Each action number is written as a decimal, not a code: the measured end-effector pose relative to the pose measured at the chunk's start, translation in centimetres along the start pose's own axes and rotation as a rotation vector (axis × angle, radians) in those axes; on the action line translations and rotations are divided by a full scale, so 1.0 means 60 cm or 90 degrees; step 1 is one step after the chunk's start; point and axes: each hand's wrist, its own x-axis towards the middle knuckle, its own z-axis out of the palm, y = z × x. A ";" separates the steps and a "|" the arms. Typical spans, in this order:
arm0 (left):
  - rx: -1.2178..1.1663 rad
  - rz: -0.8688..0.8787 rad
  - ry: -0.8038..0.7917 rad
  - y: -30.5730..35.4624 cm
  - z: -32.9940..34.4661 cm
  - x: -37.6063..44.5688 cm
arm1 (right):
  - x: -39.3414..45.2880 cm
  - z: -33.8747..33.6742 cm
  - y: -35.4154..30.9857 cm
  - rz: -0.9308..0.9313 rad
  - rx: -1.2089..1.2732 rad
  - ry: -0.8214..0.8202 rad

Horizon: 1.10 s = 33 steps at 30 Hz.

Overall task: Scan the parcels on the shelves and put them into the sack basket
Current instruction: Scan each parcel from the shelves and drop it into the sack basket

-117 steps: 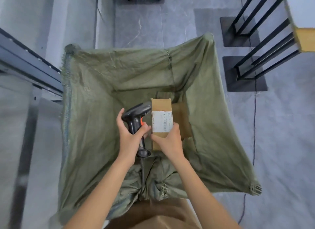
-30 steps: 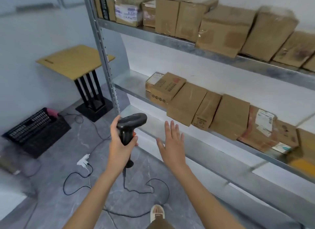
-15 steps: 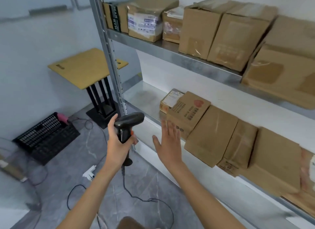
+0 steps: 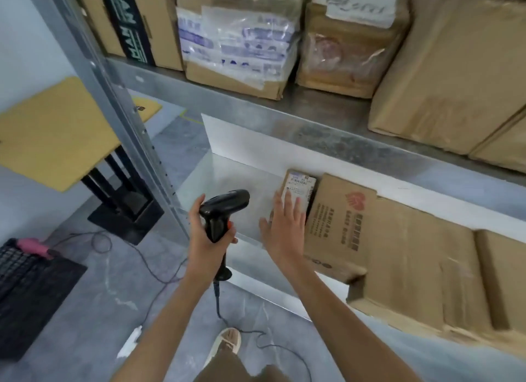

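Metal shelves (image 4: 327, 125) hold brown boxes. On the lower shelf, a small parcel (image 4: 299, 185) with a white label lies by a bigger box (image 4: 340, 225). Right hand (image 4: 284, 228) has straight, spread fingers (image 4: 289, 203) over the parcel's near end. Left hand (image 4: 206, 239) grips a black scanner (image 4: 222, 210).

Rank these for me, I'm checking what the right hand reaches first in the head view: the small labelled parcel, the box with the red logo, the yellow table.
1. Small labelled parcel: under the right hand's fingertips, lower shelf.
2. Box with the red logo: just right of it.
3. Yellow table: far left, beyond the shelf post.
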 end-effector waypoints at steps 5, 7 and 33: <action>-0.010 -0.062 -0.066 -0.007 0.004 0.080 | 0.059 0.028 0.004 0.125 0.014 -0.026; -0.010 -0.070 -0.080 -0.010 0.010 0.095 | 0.075 0.036 0.008 0.148 0.011 -0.028; -0.241 -0.414 -0.074 -0.070 0.044 0.163 | 0.041 0.098 -0.040 0.229 0.599 0.099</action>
